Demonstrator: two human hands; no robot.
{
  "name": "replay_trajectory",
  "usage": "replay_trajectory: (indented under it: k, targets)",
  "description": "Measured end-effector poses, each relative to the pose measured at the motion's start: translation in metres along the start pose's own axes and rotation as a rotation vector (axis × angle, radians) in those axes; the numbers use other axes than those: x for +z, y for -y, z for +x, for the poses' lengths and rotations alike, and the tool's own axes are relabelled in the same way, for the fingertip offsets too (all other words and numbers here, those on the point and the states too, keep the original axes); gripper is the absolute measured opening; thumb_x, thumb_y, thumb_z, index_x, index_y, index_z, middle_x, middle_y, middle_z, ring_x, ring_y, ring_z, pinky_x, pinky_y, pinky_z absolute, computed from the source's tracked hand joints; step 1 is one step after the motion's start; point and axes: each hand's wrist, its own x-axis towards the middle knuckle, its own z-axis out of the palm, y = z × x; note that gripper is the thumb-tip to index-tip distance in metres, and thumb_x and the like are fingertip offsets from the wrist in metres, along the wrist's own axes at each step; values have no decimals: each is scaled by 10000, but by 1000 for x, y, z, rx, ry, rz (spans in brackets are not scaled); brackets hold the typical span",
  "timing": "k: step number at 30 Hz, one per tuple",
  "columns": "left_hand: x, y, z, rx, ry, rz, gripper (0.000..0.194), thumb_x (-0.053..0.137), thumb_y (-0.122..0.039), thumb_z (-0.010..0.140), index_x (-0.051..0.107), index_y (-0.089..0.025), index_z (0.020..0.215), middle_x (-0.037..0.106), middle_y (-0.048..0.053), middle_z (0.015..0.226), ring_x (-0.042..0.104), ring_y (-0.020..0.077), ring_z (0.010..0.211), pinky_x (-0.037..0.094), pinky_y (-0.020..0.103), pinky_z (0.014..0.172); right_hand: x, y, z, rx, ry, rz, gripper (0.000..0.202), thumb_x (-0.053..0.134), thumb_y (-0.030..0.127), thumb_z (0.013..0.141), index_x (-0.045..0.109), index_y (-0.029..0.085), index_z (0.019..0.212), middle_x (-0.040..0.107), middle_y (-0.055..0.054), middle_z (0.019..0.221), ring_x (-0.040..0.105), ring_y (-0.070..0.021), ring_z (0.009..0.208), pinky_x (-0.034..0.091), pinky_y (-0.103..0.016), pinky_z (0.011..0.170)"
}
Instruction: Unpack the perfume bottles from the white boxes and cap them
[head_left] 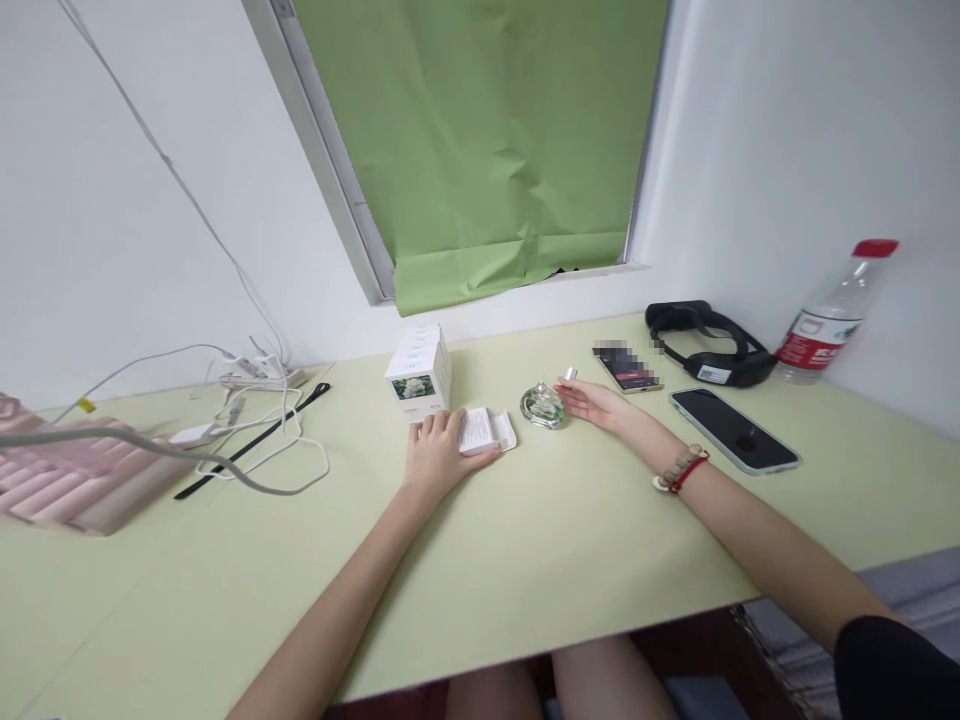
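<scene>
My left hand (435,450) is wrapped round a small white box (475,431) lying on the table, thumb along its near side. The box's end flap stands open toward the right. A round clear glass perfume bottle (543,407) with green and white showing in it stands just right of that flap. Beside the bottle, my right hand (592,402) has its fingers closed on a small silver cap (571,374), which sticks up past the fingertips. My right thumb is mostly hidden.
Several white boxes with a flower picture (420,375) stand in a row behind my left hand. To the right are two phones (628,368), a black headset (709,345) and a water bottle (832,320). Cables (292,440) and a pink ridged object (82,475) lie left.
</scene>
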Motion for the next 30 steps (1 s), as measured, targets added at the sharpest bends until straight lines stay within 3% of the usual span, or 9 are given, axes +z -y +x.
replay_trajectory:
  k: [9, 16, 20, 27, 30]
  targets:
    - [1, 1, 1, 2, -2, -7, 712, 490, -714, 643, 488, -213, 1149, 551, 117, 1121, 478, 282, 1045, 298, 405, 878, -17, 8, 2, 34, 40, -245, 91, 658, 123, 713, 652, 95, 800, 693, -86, 773, 650, -128, 647, 521, -193, 540]
    - [2, 1, 1, 0, -3, -5, 720, 499, -709, 639, 491, -203, 1151, 549, 117, 1120, 479, 287, 1047, 304, 409, 879, -16, 8, 2, -8, 41, -309, 66, 643, 104, 716, 636, 97, 782, 687, -84, 775, 658, -131, 670, 554, -219, 612]
    - [1, 1, 1, -4, 7, -6, 723, 495, -713, 637, 493, -204, 1149, 549, 116, 1118, 480, 287, 1046, 305, 410, 879, -16, 5, 6, -106, -2, -358, 78, 635, 95, 710, 625, 119, 783, 681, -53, 753, 653, -115, 664, 561, -224, 642]
    - [0, 1, 1, -8, 10, -10, 717, 496, -715, 635, 494, -212, 1146, 550, 115, 1121, 477, 288, 1054, 304, 412, 884, -21, -3, 13, -348, -134, -593, 148, 656, 71, 606, 636, 139, 736, 660, -7, 664, 628, -133, 603, 514, -207, 509]
    - [0, 1, 1, -5, 16, -12, 719, 490, -716, 641, 492, -209, 1151, 549, 115, 1125, 477, 287, 1055, 307, 408, 883, -23, -3, 11, -438, -165, -684, 188, 666, 105, 592, 663, 157, 773, 681, -12, 703, 633, -151, 640, 505, -236, 572]
